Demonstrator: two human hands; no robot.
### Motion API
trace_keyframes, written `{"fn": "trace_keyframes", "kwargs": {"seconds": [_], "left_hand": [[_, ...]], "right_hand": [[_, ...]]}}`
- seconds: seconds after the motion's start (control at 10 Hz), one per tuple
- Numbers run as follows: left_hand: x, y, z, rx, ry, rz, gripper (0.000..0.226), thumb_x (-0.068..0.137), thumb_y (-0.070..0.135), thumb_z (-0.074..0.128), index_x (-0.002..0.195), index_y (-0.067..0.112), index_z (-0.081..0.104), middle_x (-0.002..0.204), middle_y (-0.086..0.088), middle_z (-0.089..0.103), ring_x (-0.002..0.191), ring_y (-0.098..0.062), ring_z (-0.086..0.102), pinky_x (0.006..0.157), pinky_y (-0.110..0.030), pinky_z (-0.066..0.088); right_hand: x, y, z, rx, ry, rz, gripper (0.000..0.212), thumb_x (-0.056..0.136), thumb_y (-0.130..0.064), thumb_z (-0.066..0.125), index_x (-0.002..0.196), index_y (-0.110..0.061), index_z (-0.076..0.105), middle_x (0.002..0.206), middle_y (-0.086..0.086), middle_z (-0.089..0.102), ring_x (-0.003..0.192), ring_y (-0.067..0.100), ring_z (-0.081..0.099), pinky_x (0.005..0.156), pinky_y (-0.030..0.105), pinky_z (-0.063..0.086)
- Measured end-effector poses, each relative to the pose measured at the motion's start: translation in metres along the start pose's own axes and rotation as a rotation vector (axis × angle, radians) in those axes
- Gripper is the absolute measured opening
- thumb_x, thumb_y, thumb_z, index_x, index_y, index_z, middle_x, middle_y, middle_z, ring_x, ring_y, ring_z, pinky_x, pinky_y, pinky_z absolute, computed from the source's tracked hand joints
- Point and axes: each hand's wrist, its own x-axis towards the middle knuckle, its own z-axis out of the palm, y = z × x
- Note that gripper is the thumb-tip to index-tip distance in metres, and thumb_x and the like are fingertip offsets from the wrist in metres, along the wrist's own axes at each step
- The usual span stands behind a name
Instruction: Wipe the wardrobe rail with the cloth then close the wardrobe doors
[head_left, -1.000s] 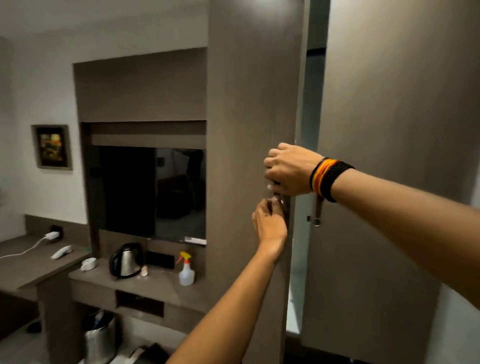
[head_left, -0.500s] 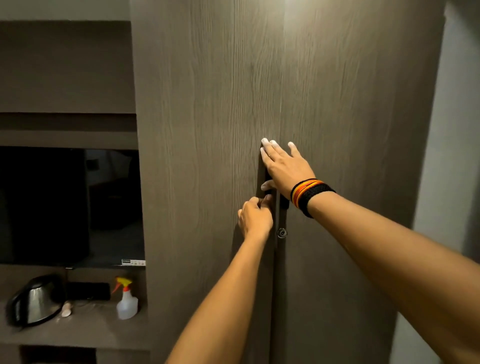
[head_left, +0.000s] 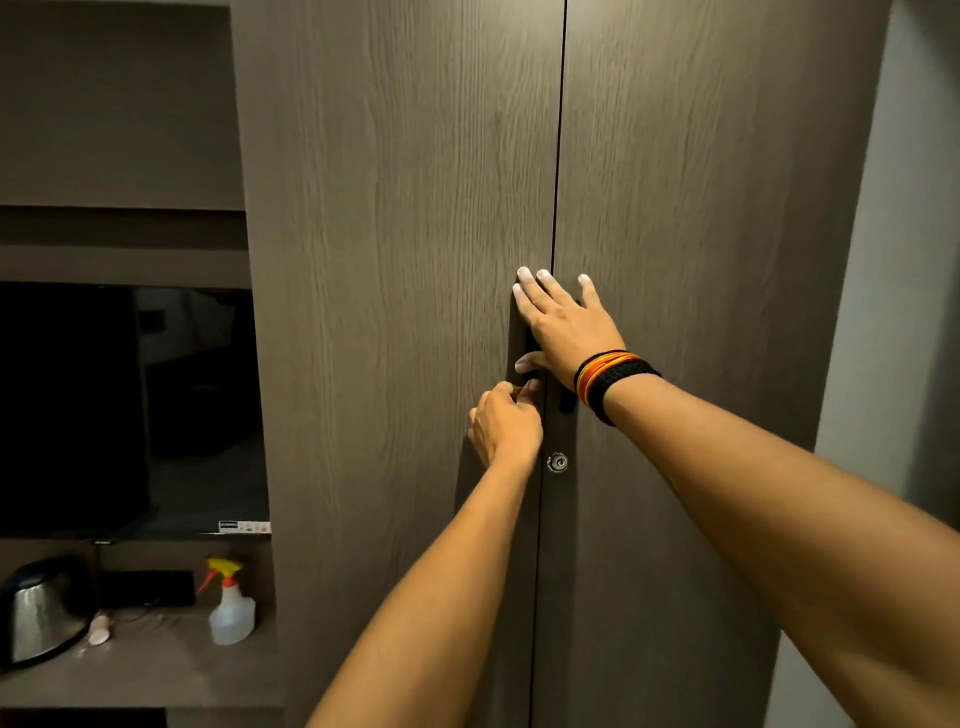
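Note:
The two grey-brown wardrobe doors, left (head_left: 405, 260) and right (head_left: 701, 208), stand flush with only a thin dark seam between them. My right hand (head_left: 566, 327), with striped bands at the wrist, lies flat and spread across the seam, fingertips pressed on the wood. Just below it my left hand (head_left: 506, 428) is curled at the dark handle (head_left: 532, 338) on the left door's edge. A round keyhole (head_left: 558, 462) sits on the right door beside my left wrist. The rail is hidden behind the doors, and no cloth is in view.
Left of the wardrobe a dark TV screen (head_left: 104, 410) fills a niche. On the shelf (head_left: 156, 670) under it stand a steel kettle (head_left: 41, 613) and a spray bottle (head_left: 231, 608) with a yellow head. A pale wall (head_left: 893, 312) borders the wardrobe's right side.
One second ago both doors stood ajar with my hands on their edges. They swung shut, my right hand flattened over the seam, and the view turned right to face the wardrobe.

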Motion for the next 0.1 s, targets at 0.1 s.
{"fn": "trace_keyframes", "kwargs": {"seconds": [0.1], "left_hand": [[-0.0105, -0.0025, -0.0211, 0.174, 0.190, 0.235, 0.028, 0.104, 0.033, 0.049, 0.116, 0.017, 0.068, 0.117, -0.006, 0.066, 0.110, -0.026, 0.060, 0.092, -0.040, 0.050]], "right_hand": [[-0.0178, -0.0060, 0.0035, 0.038, 0.066, 0.061, 0.092, 0.094, -0.054, 0.058, 0.162, -0.013, 0.011, 0.172, 0.005, 0.000, 0.159, 0.026, 0.002, 0.125, 0.059, 0.012]]}}
